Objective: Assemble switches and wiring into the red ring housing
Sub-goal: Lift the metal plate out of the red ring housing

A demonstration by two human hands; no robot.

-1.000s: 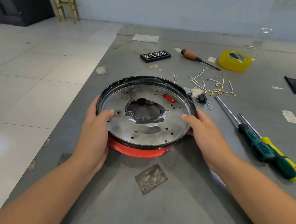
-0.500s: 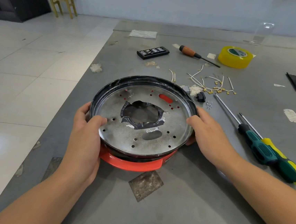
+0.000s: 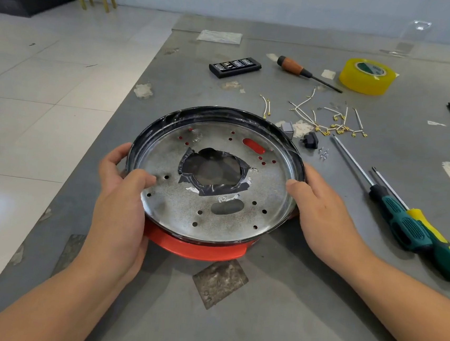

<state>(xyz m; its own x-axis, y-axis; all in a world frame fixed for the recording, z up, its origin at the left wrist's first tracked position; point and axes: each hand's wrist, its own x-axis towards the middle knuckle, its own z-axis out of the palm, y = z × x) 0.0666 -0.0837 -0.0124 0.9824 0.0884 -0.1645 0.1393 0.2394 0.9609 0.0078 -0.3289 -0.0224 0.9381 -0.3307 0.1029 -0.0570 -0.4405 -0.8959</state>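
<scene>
At the two sides of the round galvanised metal plate with a black rim, a double grip is applied: the left hand is curled round the near-left edge, its thumb lying over the rim on the speckled face and its fingers wrapped behind, while the right hand holds the right edge, thumb on the rim and fingers hidden under it. Both grips are closed on the plate. The plate appears to be held tilted, far edge raised, which is judged to be either a lifting off or a seating onto the red ring housing; which of the two cannot be told.

Directly beneath the plate, the red ring housing is seen only as a crescent at the near edge, between the two hands and touching the grey surface. Red also shows through a slot and small holes in the plate. Around the plate's ragged centre opening, dark tape is stuck.

Beyond the plate's far-right edge, a small black switch and a few tiny screws lie close by, and white wires with brass terminals are scattered just past them, none yet fitted. Right of the plate lie two green-and-yellow-handled screwdrivers. Farther behind are a wooden-handled screwdriver, a black bit case and a yellow tape roll.
</scene>
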